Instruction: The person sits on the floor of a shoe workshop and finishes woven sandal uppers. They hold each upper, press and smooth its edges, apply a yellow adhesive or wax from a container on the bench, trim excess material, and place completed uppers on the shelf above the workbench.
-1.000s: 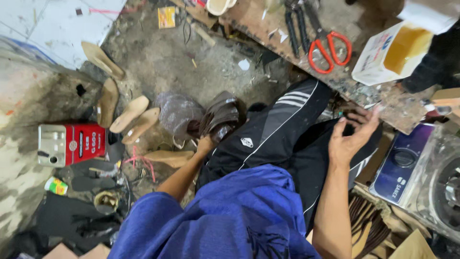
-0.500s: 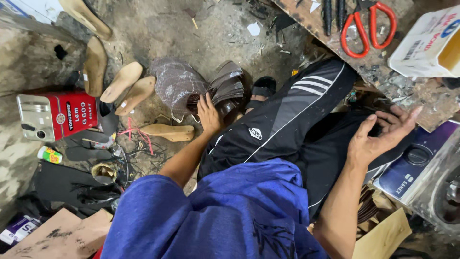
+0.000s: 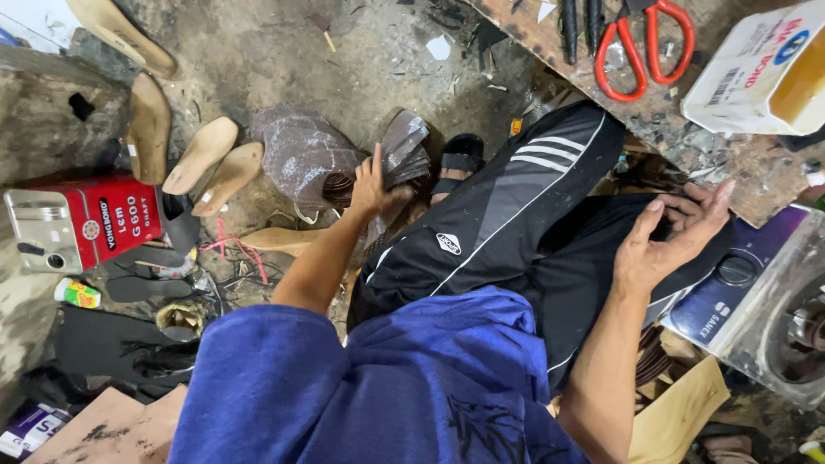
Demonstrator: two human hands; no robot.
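While a stack of dark brown soles (image 3: pixel 404 155) sits on the floor at twelve o'clock, the left hand (image 3: pixel 371 185) grasps it. At three o'clock the right hand (image 3: pixel 666 236) rests loosely curled, holding nothing. Red scissors (image 3: pixel 640 43) lie at one o'clock.

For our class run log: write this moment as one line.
left hand: on stack of soles | right hand: open, empty, over knee | scissors: on bench

scissors (image 3: pixel 640 39): 1 | red tin (image 3: pixel 82 223): 1 | tan insoles (image 3: pixel 202 155): 5
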